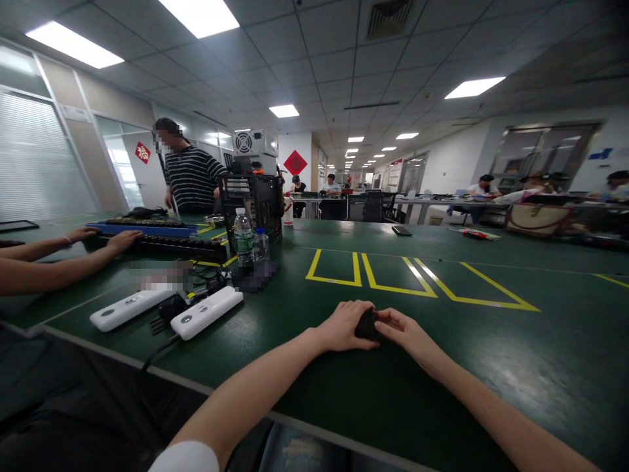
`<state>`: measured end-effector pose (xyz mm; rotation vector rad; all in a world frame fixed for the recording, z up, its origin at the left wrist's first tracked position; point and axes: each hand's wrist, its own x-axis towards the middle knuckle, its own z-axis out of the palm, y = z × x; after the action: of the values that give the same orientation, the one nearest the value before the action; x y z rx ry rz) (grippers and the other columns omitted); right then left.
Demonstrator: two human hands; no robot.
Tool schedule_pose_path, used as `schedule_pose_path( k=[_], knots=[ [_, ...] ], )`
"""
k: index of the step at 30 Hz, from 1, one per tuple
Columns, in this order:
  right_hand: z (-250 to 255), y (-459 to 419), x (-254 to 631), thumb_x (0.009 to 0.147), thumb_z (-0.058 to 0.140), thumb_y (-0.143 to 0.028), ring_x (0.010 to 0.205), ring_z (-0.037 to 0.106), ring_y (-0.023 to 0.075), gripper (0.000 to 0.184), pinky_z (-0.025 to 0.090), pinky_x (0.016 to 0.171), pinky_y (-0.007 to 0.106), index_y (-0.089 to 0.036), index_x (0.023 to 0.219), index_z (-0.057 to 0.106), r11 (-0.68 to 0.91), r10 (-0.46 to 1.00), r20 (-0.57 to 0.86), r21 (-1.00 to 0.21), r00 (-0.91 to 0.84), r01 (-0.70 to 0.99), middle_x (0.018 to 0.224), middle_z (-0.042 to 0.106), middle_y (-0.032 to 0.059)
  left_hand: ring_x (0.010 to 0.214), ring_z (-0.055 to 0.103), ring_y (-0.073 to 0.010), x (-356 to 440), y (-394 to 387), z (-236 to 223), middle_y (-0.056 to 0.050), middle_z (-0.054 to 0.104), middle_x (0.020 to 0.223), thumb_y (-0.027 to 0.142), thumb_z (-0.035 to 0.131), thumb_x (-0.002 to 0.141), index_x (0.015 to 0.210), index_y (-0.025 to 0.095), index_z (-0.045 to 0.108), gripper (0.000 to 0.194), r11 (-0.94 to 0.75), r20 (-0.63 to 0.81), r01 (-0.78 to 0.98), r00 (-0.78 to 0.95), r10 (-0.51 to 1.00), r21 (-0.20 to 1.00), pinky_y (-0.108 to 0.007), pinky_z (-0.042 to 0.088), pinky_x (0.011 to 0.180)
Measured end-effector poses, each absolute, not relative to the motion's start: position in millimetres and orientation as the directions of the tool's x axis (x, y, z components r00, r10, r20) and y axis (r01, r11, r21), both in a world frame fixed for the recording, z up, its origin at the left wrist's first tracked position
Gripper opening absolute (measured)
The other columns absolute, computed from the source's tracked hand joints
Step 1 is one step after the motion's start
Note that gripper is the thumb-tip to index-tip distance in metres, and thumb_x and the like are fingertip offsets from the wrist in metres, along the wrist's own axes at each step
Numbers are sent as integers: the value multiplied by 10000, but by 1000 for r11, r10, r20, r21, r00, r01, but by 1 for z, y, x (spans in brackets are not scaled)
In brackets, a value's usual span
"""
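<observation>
A small black object (365, 325), flat-faced and too dark to name, is held just above or on the green tabletop (314, 380). My left hand (348, 326) wraps round its left side, thumb below and fingers over the top. From the right, my right hand (405, 334) meets its edge with thumb and fingertips drawn together. Part of the object is hidden behind the fingers.
Yellow tape outlines (334, 283) lie beyond my hands. To the left are two white power strips (206, 313), water bottles (243, 237) and an open computer case (251, 206). Another person's hands (122, 241) rest by a keyboard (177, 248). A phone (401, 231) lies farther back.
</observation>
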<state>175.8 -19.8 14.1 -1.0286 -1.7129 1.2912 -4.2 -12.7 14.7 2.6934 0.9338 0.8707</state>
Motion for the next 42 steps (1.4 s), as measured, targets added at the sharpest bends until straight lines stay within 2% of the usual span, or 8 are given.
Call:
schedule_pose_path(
  k=[7, 15, 19, 27, 34, 39, 42],
  knots=[
    [17, -21, 178, 646, 626, -344, 922, 546, 225, 317, 432, 824, 389, -180, 885, 499, 254, 870, 150, -953, -470, 167, 925, 573, 57, 969, 467, -219, -4, -12, 12, -72, 484, 1074, 442, 613, 624, 1133, 202, 337, 627, -793, 485, 525, 630, 607, 310, -358, 328, 852],
    [12, -16, 176, 687, 579, -364, 892, 542, 192, 265, 448, 795, 374, -192, 864, 483, 170, 900, 109, -979, -421, 109, 905, 559, 36, 1013, 442, -220, -1, -9, 9, -79, 464, 1105, 415, 617, 627, 1150, 202, 310, 643, -790, 487, 519, 625, 611, 325, -368, 308, 875],
    [12, -17, 178, 700, 560, -371, 907, 532, 182, 267, 442, 807, 368, -186, 878, 484, 159, 899, 86, -978, -430, 138, 922, 547, 33, 1006, 445, -219, -1, -9, 9, -74, 465, 1090, 400, 598, 653, 1151, 207, 311, 606, -797, 478, 504, 639, 603, 332, -371, 308, 874],
    [13, -21, 180, 683, 588, -310, 858, 552, 166, 260, 446, 773, 348, -193, 886, 476, 333, 859, 208, -921, -468, 201, 911, 539, 8, 985, 453, -211, 0, -10, 10, -55, 476, 1063, 379, 598, 657, 1142, 220, 318, 583, -794, 471, 502, 638, 608, 345, -364, 311, 873],
    [15, -21, 179, 731, 499, -416, 805, 531, 157, 248, 451, 725, 341, -192, 838, 481, 275, 892, 170, -940, -418, 205, 846, 538, 11, 1013, 444, -219, 1, -11, 10, -56, 472, 1089, 367, 611, 647, 1157, 227, 301, 614, -779, 457, 510, 631, 627, 365, -375, 301, 892],
    [10, -16, 177, 721, 517, -415, 812, 508, 153, 279, 443, 699, 320, -189, 873, 456, 232, 897, 133, -953, -421, 194, 878, 515, 18, 1008, 451, -210, 0, -12, 11, -57, 478, 1082, 356, 600, 662, 1155, 223, 308, 588, -789, 463, 497, 639, 614, 361, -374, 299, 896],
    [7, -14, 178, 728, 507, -418, 763, 504, 140, 261, 438, 655, 295, -190, 836, 442, 247, 883, 135, -948, -449, 200, 819, 505, 3, 1003, 451, -212, 0, -12, 10, -62, 479, 1075, 363, 604, 656, 1142, 213, 320, 583, -793, 473, 500, 636, 610, 349, -374, 304, 889]
  ],
)
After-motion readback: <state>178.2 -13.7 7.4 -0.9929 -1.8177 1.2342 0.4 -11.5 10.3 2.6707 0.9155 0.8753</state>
